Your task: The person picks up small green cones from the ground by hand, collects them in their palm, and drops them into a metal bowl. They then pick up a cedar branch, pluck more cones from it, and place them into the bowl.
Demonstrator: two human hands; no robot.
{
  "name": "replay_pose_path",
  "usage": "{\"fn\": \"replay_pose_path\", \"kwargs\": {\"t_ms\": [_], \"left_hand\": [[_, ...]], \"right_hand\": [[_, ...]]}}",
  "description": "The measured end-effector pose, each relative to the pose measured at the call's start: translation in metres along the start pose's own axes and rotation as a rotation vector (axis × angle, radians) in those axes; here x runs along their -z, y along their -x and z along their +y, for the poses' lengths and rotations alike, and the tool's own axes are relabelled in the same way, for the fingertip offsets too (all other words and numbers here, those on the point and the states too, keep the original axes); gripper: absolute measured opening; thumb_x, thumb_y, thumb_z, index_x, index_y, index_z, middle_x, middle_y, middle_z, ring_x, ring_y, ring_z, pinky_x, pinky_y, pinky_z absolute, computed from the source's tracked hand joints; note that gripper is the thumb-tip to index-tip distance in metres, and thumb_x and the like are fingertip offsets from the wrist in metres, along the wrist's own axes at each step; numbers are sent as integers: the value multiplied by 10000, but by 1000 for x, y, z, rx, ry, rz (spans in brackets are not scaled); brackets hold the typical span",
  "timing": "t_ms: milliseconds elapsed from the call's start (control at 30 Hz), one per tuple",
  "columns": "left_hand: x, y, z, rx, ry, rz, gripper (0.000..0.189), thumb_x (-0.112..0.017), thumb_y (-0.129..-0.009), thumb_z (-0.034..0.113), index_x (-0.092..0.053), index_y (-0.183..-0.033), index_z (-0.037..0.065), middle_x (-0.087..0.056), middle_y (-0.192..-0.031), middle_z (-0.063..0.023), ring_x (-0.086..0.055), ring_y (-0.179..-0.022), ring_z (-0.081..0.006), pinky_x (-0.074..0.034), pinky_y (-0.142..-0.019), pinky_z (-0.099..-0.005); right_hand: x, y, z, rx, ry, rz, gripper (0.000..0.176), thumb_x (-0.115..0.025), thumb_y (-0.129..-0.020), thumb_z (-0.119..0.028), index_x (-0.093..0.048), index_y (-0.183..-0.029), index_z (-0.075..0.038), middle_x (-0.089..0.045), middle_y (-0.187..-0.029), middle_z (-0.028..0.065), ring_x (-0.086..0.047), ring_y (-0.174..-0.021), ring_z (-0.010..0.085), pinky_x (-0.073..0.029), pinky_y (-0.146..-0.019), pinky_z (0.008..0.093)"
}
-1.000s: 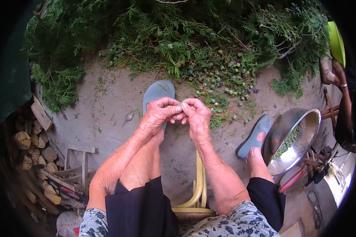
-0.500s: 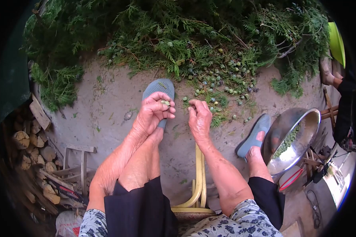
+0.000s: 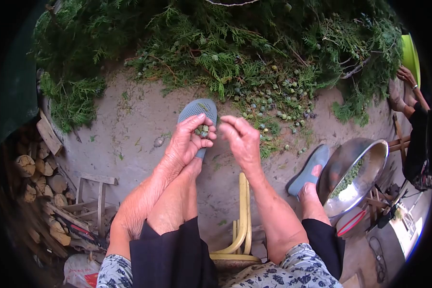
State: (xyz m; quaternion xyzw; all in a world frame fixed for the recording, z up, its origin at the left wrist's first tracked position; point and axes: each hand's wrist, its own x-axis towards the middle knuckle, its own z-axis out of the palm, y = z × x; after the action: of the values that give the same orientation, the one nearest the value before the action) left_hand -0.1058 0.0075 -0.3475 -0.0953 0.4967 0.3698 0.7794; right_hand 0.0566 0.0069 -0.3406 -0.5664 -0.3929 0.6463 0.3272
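Note:
My left hand (image 3: pixel 189 138) is closed around several small green cones (image 3: pixel 204 129), which show between the thumb and fingers above a grey perforated shoe (image 3: pixel 198 109). Just to its right is my right hand (image 3: pixel 243 141), its fingers drawn together and pointing at the left hand. Motion smears its fingertips, so anything they pinch cannot be made out. Beyond both hands, loose blue-green cones (image 3: pixel 293 91) lie scattered among cut evergreen sprigs (image 3: pixel 269 126) on the ground.
A heap of evergreen branches (image 3: pixel 201 53) spans the far side. At right, a metal bowl (image 3: pixel 329 175) holds green cones beside my other shoe (image 3: pixel 312 165). Another person's hand (image 3: pixel 406 77) shows at far right. Firewood (image 3: pixel 26 165) and a wooden frame (image 3: pixel 101 204) stand left; a yellow chair leg (image 3: pixel 244 211) rises between my legs.
My right hand has moved from the scattered cones leftward to my left hand. More cones now show in the left hand. Another person's hand has appeared at far right.

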Motion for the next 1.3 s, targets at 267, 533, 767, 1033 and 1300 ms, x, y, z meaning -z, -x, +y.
{"fn": "replay_pose_path", "kwargs": {"t_ms": [267, 533, 767, 1033, 1300], "left_hand": [[5, -1, -1, -24, -1, -10, 227, -572, -903, 223, -565, -906, -4, -600, -814, -130, -601, -682, -207, -531, -562, -296], [-1, 0, -1, -31, 40, 23, 280, -573, -916, 271, -583, -969, -5, -630, -871, -139, -652, -738, -225, -578, -598, -340], [-3, 2, -2, -44, -65, 26, 231, -567, -917, 218, -583, -959, -9, -612, -830, -108, -617, -678, -179, -538, -552, -282], [3, -1, -9, 130, -266, -124, 192, -573, -914, 181, -582, -938, -9, -602, -775, -83, -597, -612, -149, -526, -520, -269], [0, 1, -8, 81, -185, -86, 210, -563, -923, 201, -578, -945, -8, -610, -790, -95, -620, -646, -165, -559, -568, -294]], "right_hand": [[-11, -54, 18, 236, 896, 253, 212, -627, -786, -39, -618, -996, -63, -616, -861, 140, -614, -741, 324, -482, -629, 403], [5, 0, -13, 8, 190, 5, 361, -654, -781, -55, -614, -1139, -67, -621, -992, 128, -597, -804, 276, -492, -744, 365], [29, 20, 44, 366, 1024, 193, 272, -669, -755, -55, -648, -1026, -68, -531, -1247, 166, -458, -1189, 350, -344, -1010, 452], [46, 13, 34, 234, 617, 566, 168, -642, -762, 15, -659, -925, -24, -619, -878, 105, -608, -793, 225, -486, -707, 324], [19, -10, 43, 179, 803, 389, 202, -647, -769, 6, -657, -960, -60, -558, -852, 88, -586, -720, 217, -482, -646, 336]]}}
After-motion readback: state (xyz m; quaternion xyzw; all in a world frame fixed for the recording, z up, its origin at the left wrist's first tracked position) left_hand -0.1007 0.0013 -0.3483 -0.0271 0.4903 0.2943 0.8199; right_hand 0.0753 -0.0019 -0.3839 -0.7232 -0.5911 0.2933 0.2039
